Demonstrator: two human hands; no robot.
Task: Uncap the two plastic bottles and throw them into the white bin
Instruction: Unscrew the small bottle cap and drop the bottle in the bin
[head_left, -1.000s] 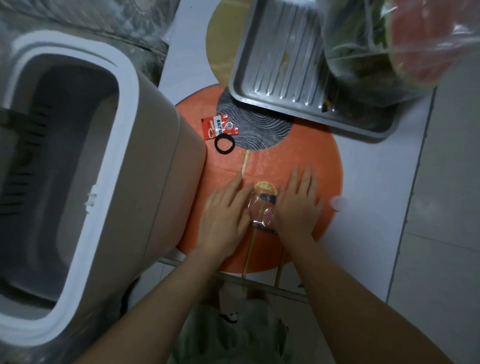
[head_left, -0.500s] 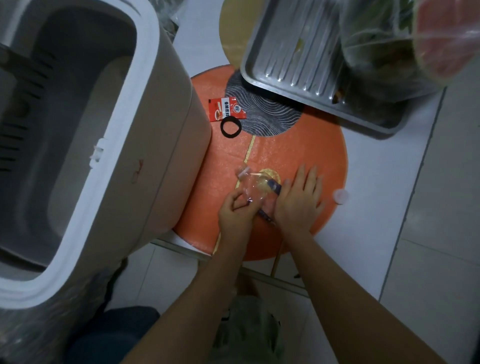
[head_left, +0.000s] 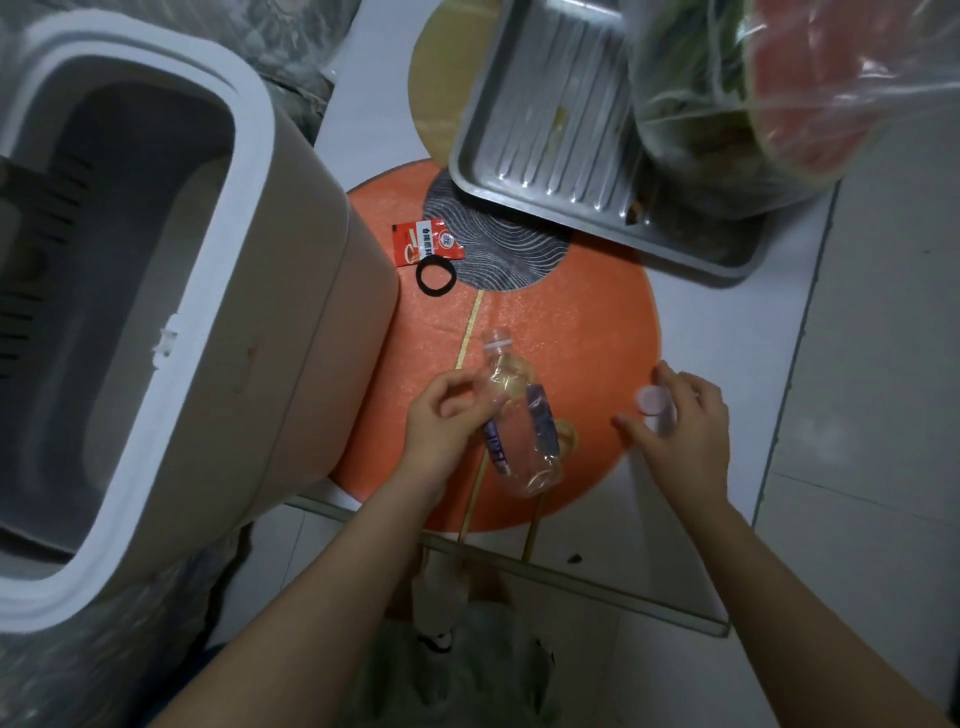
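A crushed clear plastic bottle (head_left: 519, 415) with a purple label is lifted above the orange round mat (head_left: 587, 322), neck pointing away from me, no cap on it. My left hand (head_left: 447, 415) grips it at the middle. My right hand (head_left: 680, 421) hovers at the mat's right edge with its fingers apart, touching a small white bottle cap (head_left: 650, 401). The white bin (head_left: 171, 332) stands open at the left, its side against the mat. Only one bottle is in view.
A red sauce sachet (head_left: 426, 241) and a black hair tie (head_left: 436, 275) lie on the mat near the bin. A metal tray (head_left: 561, 140) sits at the back, with a clear bag of vegetables (head_left: 737, 88) on it. A small gold disc (head_left: 566, 434) lies under the bottle.
Both hands were pressing the bottle flat on the mat. My left hand then picked it up, and my right hand moved right to the white cap at the mat's edge.
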